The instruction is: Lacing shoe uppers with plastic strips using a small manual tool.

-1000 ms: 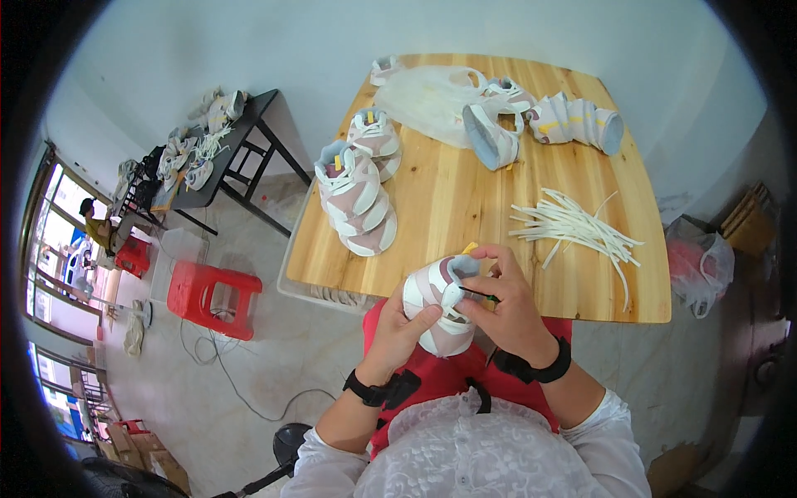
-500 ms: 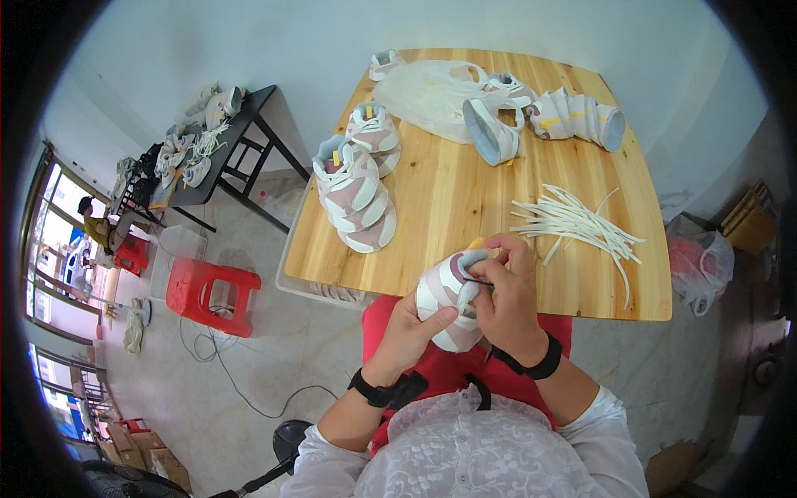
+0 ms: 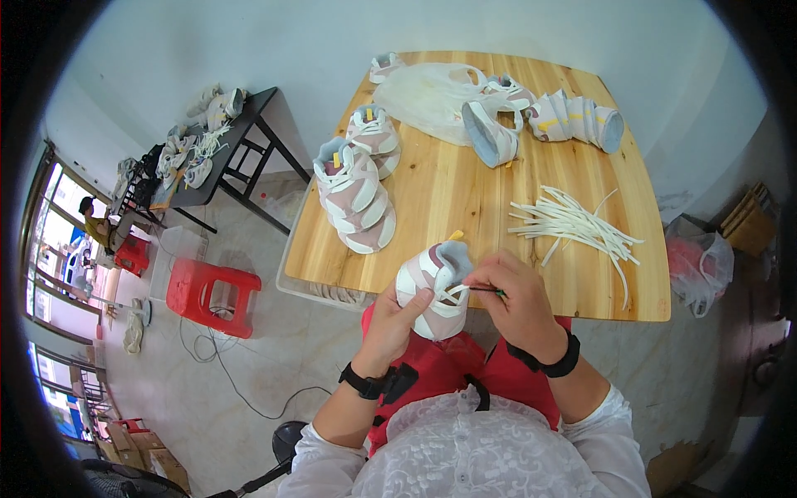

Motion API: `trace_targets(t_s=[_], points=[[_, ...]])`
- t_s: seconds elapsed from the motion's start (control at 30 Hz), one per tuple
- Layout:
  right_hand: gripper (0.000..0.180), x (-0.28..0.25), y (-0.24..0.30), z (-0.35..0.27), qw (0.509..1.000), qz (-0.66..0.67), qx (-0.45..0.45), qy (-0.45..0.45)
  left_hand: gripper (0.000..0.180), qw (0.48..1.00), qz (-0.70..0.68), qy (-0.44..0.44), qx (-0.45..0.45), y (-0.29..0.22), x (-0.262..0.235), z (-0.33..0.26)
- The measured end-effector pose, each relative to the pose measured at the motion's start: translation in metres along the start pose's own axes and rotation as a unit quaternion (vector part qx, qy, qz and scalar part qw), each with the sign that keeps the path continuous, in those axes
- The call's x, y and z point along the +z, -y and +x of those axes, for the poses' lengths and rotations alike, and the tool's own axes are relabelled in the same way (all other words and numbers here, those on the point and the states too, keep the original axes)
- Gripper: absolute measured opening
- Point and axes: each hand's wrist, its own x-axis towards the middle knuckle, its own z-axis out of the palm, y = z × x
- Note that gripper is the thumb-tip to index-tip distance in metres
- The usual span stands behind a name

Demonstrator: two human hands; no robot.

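My left hand (image 3: 393, 324) grips a white and mauve shoe upper (image 3: 422, 270) over my lap, thumb pressed on its side. The upper has a grey lining and a yellow tab (image 3: 456, 236) at the top. In my right hand (image 3: 516, 300), a thin dark hook-like tool (image 3: 486, 290) is pinched between the fingers. Its tip meets a white lace (image 3: 452, 291) at the upper's eyelets; exactly how they join is too small to tell. Beyond my right hand, a pile of white laces (image 3: 577, 224) lies on the wooden table (image 3: 448, 199).
Nested shoe uppers (image 3: 357, 195) stand on the table's left. At the back lie a white plastic bag (image 3: 427, 95) and more uppers (image 3: 573, 119). A red stool (image 3: 212, 295) and a dark table (image 3: 241, 133) with shoes are to the left. Farther off sits another person (image 3: 95, 224).
The upper has shifted left and turned in my left hand. My right hand has moved down and away from the opening, and a white lace now shows stretched at the tool's tip.
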Motion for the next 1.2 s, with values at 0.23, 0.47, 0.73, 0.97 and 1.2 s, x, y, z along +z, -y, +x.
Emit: trace_targets(t_s=[0.23,0.47,0.73,0.97,1.2], points=[[0.011,0.0,0.0,-0.016,0.993,0.083,0.079,-0.028,0.039,0.999,-0.03,-0.033,0.023,-0.003,-0.004,-0.001],[0.006,0.004,-0.013,-0.023,0.988,0.083,0.131,-0.01,0.039,0.998,-0.055,-0.01,0.031,-0.006,-0.003,-0.002],[0.011,0.005,-0.009,-0.021,0.977,0.104,0.184,0.016,0.037,0.996,-0.076,-0.023,0.038,-0.004,-0.007,-0.002],[0.01,0.007,-0.013,-0.022,0.984,0.082,0.156,0.02,0.036,0.994,-0.104,-0.02,0.022,-0.004,-0.01,-0.001],[0.01,0.009,-0.018,-0.02,0.98,0.075,0.177,0.052,0.036,0.993,-0.114,-0.017,0.006,0.002,-0.017,0.013]])
